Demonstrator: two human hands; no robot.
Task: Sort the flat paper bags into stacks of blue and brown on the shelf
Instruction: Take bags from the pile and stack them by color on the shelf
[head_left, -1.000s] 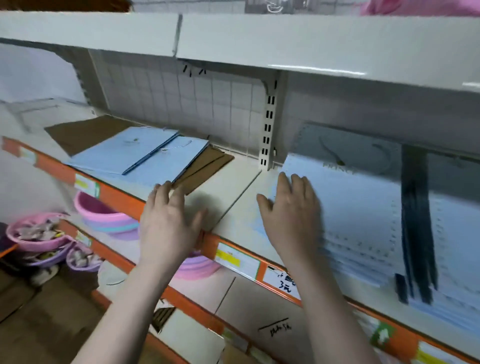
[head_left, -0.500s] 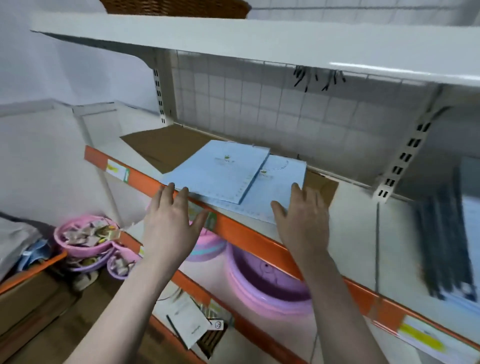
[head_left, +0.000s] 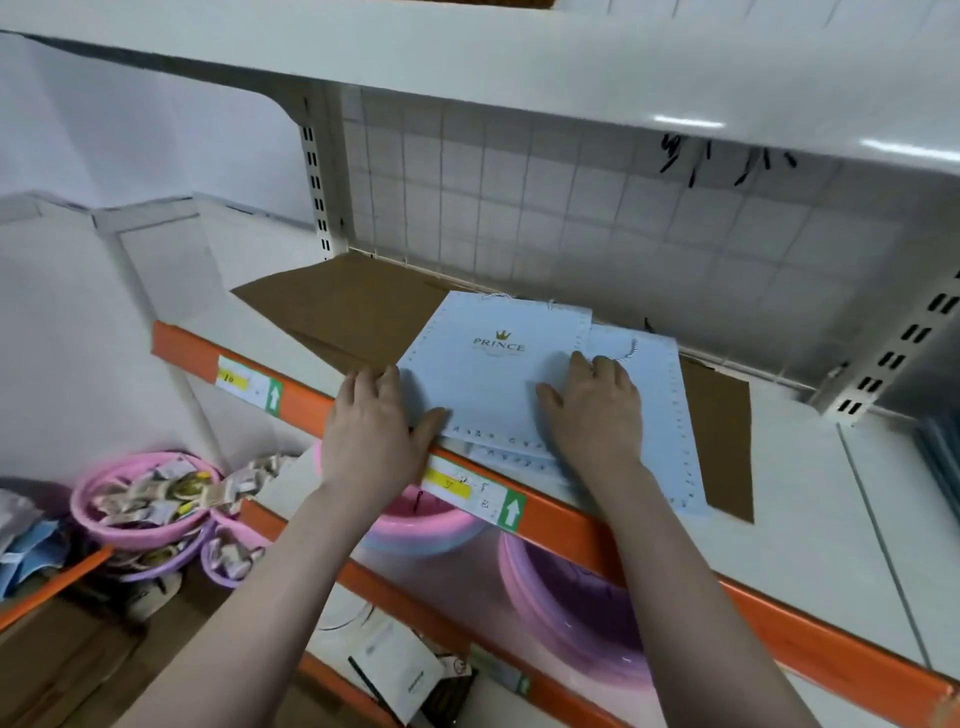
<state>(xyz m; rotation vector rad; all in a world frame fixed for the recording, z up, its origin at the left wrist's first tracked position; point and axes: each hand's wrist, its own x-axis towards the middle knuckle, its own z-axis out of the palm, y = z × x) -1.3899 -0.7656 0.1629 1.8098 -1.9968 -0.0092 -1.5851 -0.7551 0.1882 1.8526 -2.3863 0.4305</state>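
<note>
Two flat light blue paper bags lie overlapped on the white shelf (head_left: 810, 499). The top blue bag (head_left: 488, 374) bears a gold "PRINCE" crown mark; the second blue bag (head_left: 660, 405) pokes out to its right. Flat brown bags (head_left: 343, 312) lie under them at the back left, and another brown bag (head_left: 722, 441) shows at the right. My left hand (head_left: 371, 431) rests flat at the front left corner of the top blue bag, thumb on its edge. My right hand (head_left: 592, 405) lies flat on the blue bags with straight fingers.
An upper shelf board (head_left: 519, 67) overhangs closely. A wire grid back panel (head_left: 571, 208) closes the rear. The orange shelf front rail (head_left: 561, 519) carries price labels. Below sit pink and purple plastic basins (head_left: 140, 499), some filled with small packets. A dark stack edge (head_left: 940, 457) shows far right.
The view swung left from the blue stack on the right to the mixed pile. Both hands moved forward onto the blue bags, the right from the far stack, the left from the shelf edge.
</note>
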